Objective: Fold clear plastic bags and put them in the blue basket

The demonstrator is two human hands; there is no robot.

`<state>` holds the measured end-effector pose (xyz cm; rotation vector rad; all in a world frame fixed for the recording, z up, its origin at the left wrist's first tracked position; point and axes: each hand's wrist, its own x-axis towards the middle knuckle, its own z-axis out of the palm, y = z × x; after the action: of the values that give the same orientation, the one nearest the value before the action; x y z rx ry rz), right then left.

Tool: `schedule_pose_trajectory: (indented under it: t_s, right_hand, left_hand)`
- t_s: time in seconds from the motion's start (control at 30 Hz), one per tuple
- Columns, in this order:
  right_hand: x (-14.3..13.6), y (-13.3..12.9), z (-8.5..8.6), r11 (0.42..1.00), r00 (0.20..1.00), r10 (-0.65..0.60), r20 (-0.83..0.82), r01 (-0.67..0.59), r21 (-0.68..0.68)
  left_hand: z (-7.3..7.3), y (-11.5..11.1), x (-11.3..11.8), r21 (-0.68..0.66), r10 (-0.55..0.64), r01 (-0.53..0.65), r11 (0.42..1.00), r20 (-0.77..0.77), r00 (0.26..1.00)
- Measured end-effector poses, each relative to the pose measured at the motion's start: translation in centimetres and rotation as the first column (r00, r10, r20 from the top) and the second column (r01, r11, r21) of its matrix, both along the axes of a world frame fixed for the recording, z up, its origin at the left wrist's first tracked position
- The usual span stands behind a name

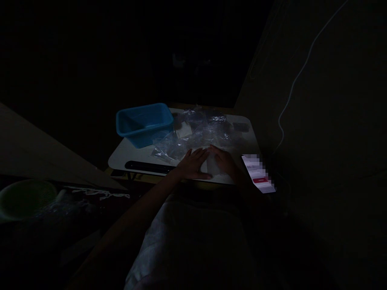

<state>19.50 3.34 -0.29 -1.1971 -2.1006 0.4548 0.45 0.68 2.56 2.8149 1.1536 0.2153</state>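
The scene is very dark. My left hand (195, 164) lies flat with its fingers spread on a pale, thin sheet-like piece (213, 166) near the front edge of the small white table (121, 157). From the right, my right hand (223, 159) rests on the same piece, its fingers stretched toward the left fingertips. Whether the piece is paper or plastic I cannot tell. Just beyond both hands spreads a heap of crumpled clear plastic bags (208, 129). Among them sits a small whitish block or packet (184, 129).
A blue plastic basin (145, 131) stands at the table's back left. To the right glows a phone screen (258, 175). A white cable (294, 82) hangs along the right wall. A green basket (28, 197) is low at the left, beside a pale panel (45, 145).
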Motion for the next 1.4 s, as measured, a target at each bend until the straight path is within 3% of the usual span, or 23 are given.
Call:
schedule_pose_trajectory:
  t_s: [0.17, 0.37, 0.6, 0.83, 1.0, 1.13, 1.4]
  right_hand:
    - [0.0, 0.2, -0.1, 1.0, 1.0, -0.022, 0.017, 0.022, 0.003]
    - [0.1, 0.4, -0.2, 1.0, 1.0, -0.023, -0.001, 0.023, -0.009]
    - [0.0, 0.2, -0.1, 1.0, 1.0, -0.016, -0.019, 0.016, -0.01]
    - [0.5, -0.2, -0.1, 0.986, 0.988, -0.144, -0.06, 0.148, 0.081]
    - [0.5, -1.4, 0.1, 0.986, 0.982, -0.118, 0.148, 0.098, 0.135]
    - [0.3, -3.0, 0.4, 0.981, 0.918, -0.098, 0.384, 0.023, 0.194]
    - [0.1, -3.7, 0.3, 0.968, 0.865, -0.223, 0.449, 0.144, 0.204]
  left_hand:
    - [-0.1, 1.0, 0.8, -0.005, 0.156, -0.156, 0.988, 0.11, 0.982]
    - [-0.6, 2.0, 3.1, 0.023, 0.221, -0.227, 0.974, 0.155, 0.963]
    - [-1.2, 1.4, 3.0, 0.086, 0.219, -0.223, 0.971, 0.049, 0.974]
    - [-1.2, 1.1, 2.6, 0.075, 0.173, -0.17, 0.983, -0.03, 0.984]
    - [-1.1, 1.0, 2.5, 0.053, 0.152, -0.149, 0.987, -0.056, 0.987]
    - [-1.0, 1.1, 2.4, 0.043, 0.141, -0.138, 0.989, -0.073, 0.987]
    - [-1.0, 1.2, 2.4, 0.038, 0.148, -0.146, 0.989, -0.066, 0.987]
